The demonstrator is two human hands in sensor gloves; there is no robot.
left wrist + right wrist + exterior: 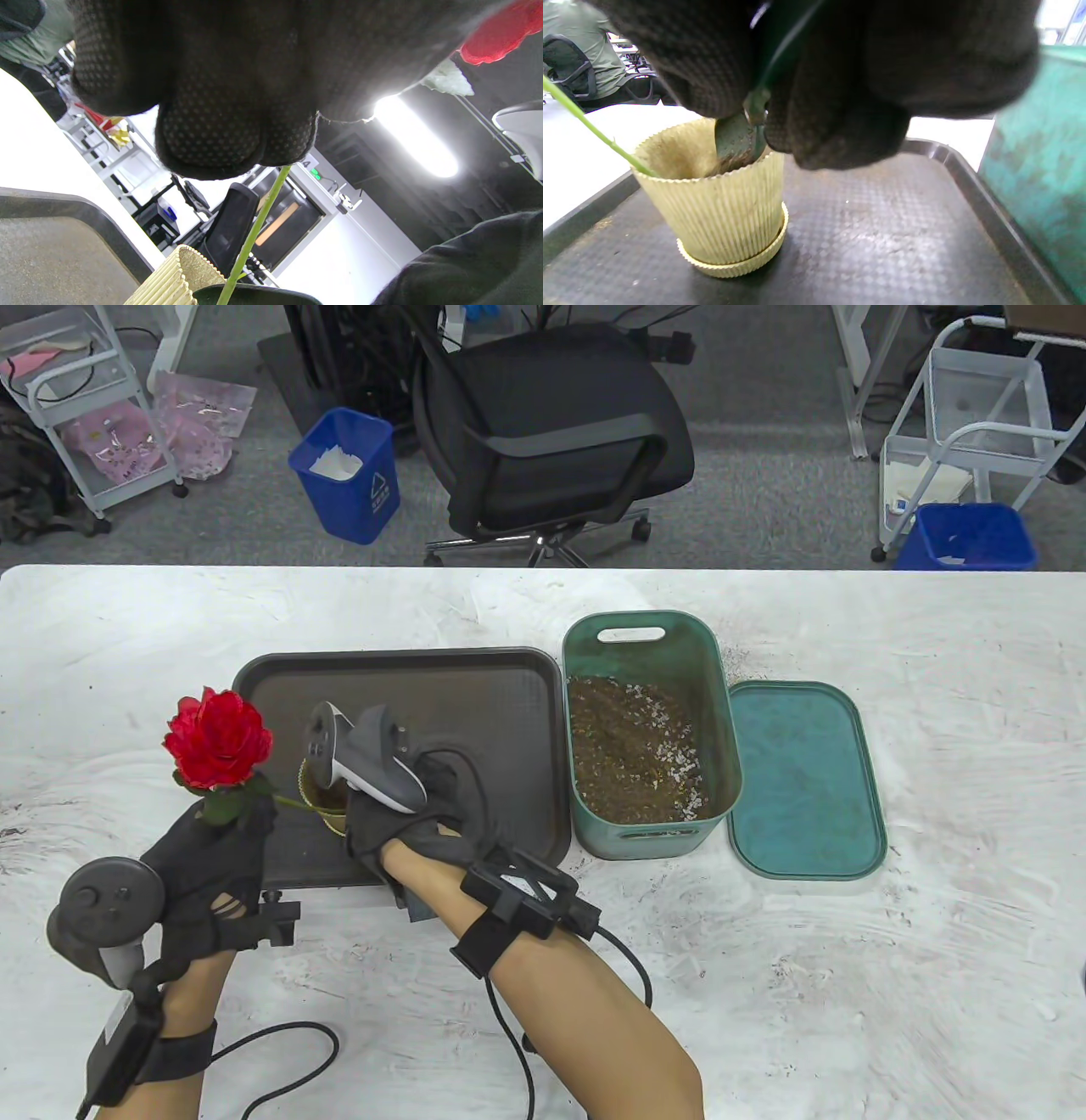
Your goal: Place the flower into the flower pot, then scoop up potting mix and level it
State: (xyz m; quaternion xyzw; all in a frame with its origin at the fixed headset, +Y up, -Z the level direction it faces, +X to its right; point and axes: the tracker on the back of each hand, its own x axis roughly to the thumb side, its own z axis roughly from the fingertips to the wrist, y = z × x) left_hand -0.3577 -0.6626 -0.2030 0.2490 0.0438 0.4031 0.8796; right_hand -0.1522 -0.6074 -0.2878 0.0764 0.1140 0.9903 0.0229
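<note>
Left hand (208,869) pinches flower (219,738) stem, thin, bendy, light: hold low. Right hand (407,814) grips scoop (736,142) inside flower pot (712,212); pot light, tippable

Ribbed matt plastic flower pot (712,212); textured matt tray (882,237).

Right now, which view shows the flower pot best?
The right wrist view: the flower pot shows whole on the tray. The table view has it mostly hidden behind the right hand; the left wrist view catches only its rim.
</note>
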